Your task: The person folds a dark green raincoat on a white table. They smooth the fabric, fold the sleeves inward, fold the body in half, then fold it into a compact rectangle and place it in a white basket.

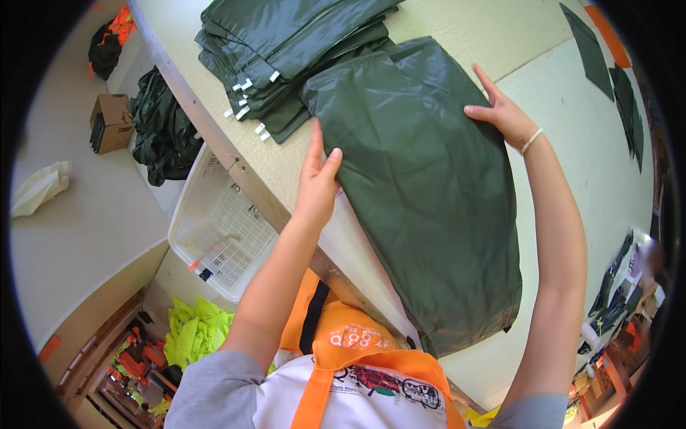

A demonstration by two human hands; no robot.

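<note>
A dark green folded garment (436, 193) with a slight sheen lies in front of me on the table, its near end reaching towards my apron. My left hand (318, 179) is at its left edge, with index finger and thumb stretched apart. Against the upper right edge rests my right hand (507, 118), thumb touching the cloth and index finger pointing away from it. The remaining fingers of both hands are mostly hidden. Just beyond, a stack of folded dark green garments (286, 46) with small white labels touches the garment's upper left side.
A white plastic basket (196, 204) stands left of the table's metal-edged rim (214, 139). Past it are a heap of dark green cloth (161, 129), a cardboard box (114, 125) and bright yellow cloth (196, 329). Flat dark green pieces (587, 50) lie at the far right.
</note>
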